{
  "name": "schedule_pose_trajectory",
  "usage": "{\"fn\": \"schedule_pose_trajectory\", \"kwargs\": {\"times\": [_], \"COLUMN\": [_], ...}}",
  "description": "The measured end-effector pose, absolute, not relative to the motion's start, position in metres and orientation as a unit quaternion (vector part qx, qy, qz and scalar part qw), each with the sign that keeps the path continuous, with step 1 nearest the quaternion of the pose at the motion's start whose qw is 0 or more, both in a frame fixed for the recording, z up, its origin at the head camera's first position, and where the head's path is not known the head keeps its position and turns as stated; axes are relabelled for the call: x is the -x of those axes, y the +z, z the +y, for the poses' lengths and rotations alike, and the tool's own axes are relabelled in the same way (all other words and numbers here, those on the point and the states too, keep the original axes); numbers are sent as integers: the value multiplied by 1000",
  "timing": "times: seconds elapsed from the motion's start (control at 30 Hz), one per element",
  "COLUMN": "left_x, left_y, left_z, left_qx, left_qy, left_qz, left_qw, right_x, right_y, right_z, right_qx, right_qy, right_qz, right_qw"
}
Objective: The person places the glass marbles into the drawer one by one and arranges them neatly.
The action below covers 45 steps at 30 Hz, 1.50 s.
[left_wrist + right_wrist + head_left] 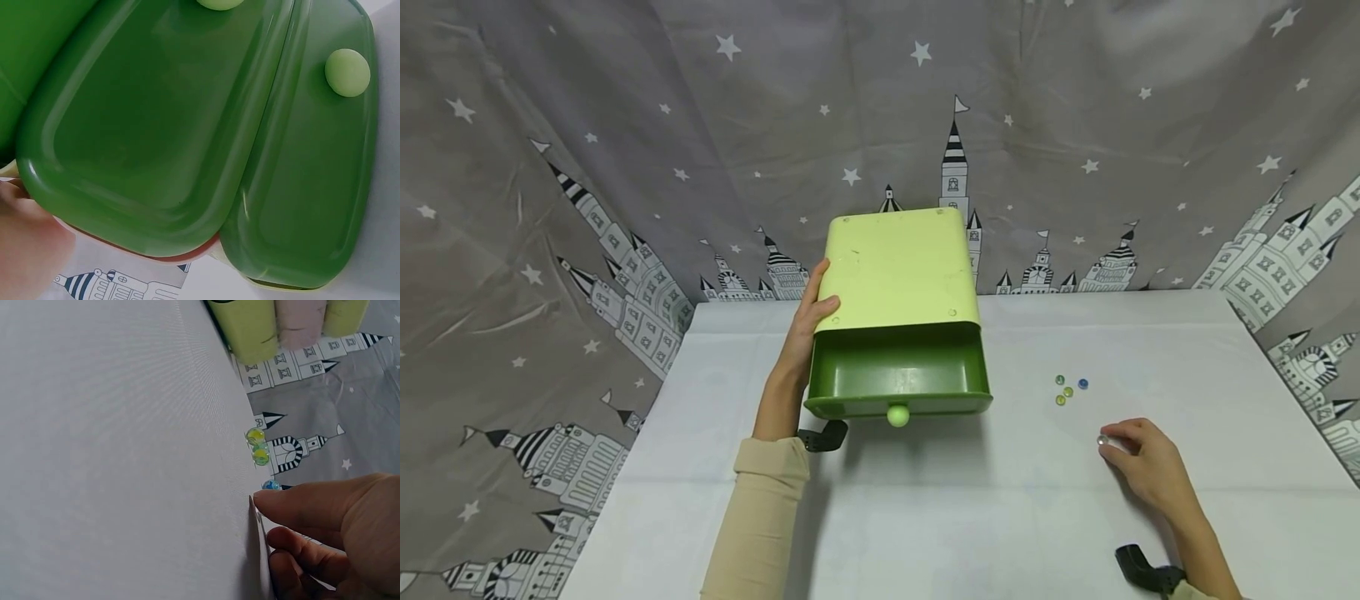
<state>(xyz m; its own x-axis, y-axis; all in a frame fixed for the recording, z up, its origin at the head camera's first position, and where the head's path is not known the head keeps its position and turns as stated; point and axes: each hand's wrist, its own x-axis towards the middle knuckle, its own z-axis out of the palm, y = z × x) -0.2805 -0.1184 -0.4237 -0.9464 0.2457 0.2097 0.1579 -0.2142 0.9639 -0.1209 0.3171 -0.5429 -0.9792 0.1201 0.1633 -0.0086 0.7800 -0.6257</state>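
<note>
A small chest of drawers [902,267] with a pale green top stands toward the back of the table. Its green top drawer [898,406] is pulled out, with a round pale knob [898,416] on the front; its visible inside shows nothing in it. My left hand [808,321] rests against the chest's left side, the thumb over the top edge. Right of the chest, my right hand [1146,462] pinches a clear marble [1102,440] between thumb and forefinger, low over the table. In the right wrist view that marble cannot be made out.
Several yellow-green marbles [1061,400] and a blue marble [1083,384] lie on the white table [1000,533] between the chest and my right hand. A grey curtain [880,108] with stars and castles hangs behind. In the left wrist view, a lower drawer front [300,206] is closed.
</note>
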Motion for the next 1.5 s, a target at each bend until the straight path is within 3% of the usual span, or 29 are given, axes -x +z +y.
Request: {"fn": "schedule_pose_trajectory", "kwargs": {"times": [0.8, 1.5], "left_x": [281, 279], "left_y": [-423, -423], "left_z": [-119, -119], "left_qx": [-160, -158], "left_qy": [762, 764], "left_qz": [627, 625], "left_qw": [26, 32], "right_x": [121, 119], "right_y": [-543, -539], "right_z": [315, 317], "right_qx": [30, 43], "right_qy": [333, 353], "right_qz": [-936, -931], "right_qw": [112, 87]}}
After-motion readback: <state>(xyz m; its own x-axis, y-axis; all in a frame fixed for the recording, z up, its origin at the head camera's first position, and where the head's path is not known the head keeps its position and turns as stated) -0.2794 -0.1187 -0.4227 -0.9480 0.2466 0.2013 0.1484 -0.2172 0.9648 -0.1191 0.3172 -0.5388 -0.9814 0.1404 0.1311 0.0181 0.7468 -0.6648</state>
